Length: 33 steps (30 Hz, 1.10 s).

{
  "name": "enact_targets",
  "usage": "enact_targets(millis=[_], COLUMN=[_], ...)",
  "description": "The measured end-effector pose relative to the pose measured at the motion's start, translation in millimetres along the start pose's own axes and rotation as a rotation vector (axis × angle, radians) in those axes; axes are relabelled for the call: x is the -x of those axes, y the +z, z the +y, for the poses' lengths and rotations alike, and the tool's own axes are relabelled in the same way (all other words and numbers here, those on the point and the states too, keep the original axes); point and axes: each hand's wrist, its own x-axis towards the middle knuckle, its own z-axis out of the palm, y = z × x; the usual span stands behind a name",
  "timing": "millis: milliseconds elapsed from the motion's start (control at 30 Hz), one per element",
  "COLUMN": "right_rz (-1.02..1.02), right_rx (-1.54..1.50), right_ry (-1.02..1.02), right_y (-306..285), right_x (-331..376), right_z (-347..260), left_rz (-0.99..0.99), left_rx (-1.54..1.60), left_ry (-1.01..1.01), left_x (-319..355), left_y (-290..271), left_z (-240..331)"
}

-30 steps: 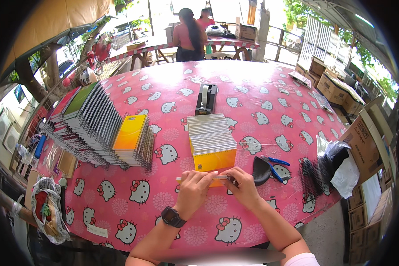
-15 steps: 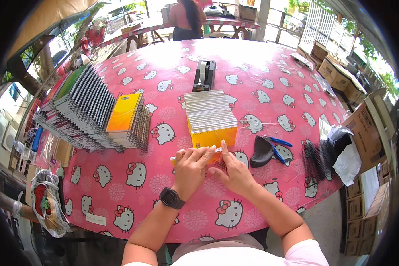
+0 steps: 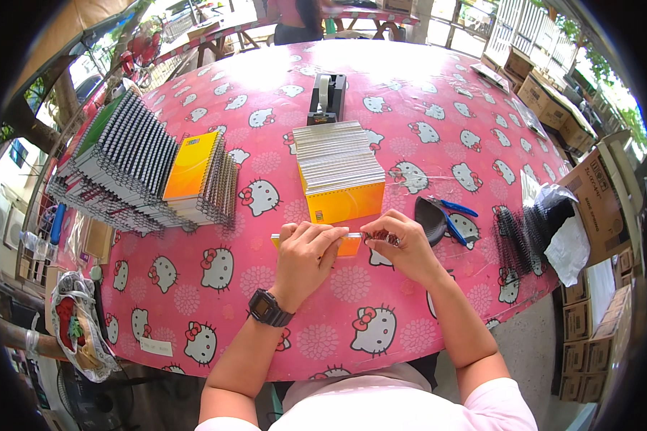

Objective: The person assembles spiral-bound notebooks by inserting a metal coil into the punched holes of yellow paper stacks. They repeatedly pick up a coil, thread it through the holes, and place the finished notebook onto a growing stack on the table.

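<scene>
My left hand (image 3: pixel 305 255) is closed over a small yellow-orange notebook (image 3: pixel 349 247), holding it on edge against the table. At its right end, my right hand (image 3: pixel 404 244) pinches what looks like a dark spiral binding coil (image 3: pixel 382 237); fingers partly hide it. Just beyond my hands stands a tight row of yellow-covered notebooks (image 3: pixel 345 203), pale page edges up. Right of my right hand lie blue-handled pliers (image 3: pixel 454 221) beside a dark grey curved pad (image 3: pixel 430 221).
Stacks of spiral-bound notebooks (image 3: pixel 126 158) and a yellow spiral notebook pile (image 3: pixel 194 167) stand left. A tape dispenser (image 3: pixel 326 99) sits beyond the row. Loose black coils (image 3: pixel 514 241) lie right, near cardboard boxes (image 3: pixel 597 197). Another person (image 3: pixel 298 21) stands at a far table.
My right hand has moved right, off the top of the notebook, and now pinches the coil at its end. My left hand stays on the notebook. The view has tilted slightly.
</scene>
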Motion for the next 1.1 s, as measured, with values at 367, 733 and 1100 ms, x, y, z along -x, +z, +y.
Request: enact_targets(millis=[367, 733, 1100], right_rz=[-0.118, -0.193, -0.225], right_rx=[-0.091, -0.138, -0.11], right_ry=[-0.119, -0.075, 0.051], right_y=[-7, -6, -13], right_x=[-2, 1, 3], right_z=[3, 4, -8], left_rz=[-0.021, -0.068, -0.181], left_rx=[0.048, 0.064, 0.019], left_ry=[-0.002, 0.007, 0.013], left_x=[0, -3, -1], left_y=[-2, -4, -4], left_z=[1, 16, 21])
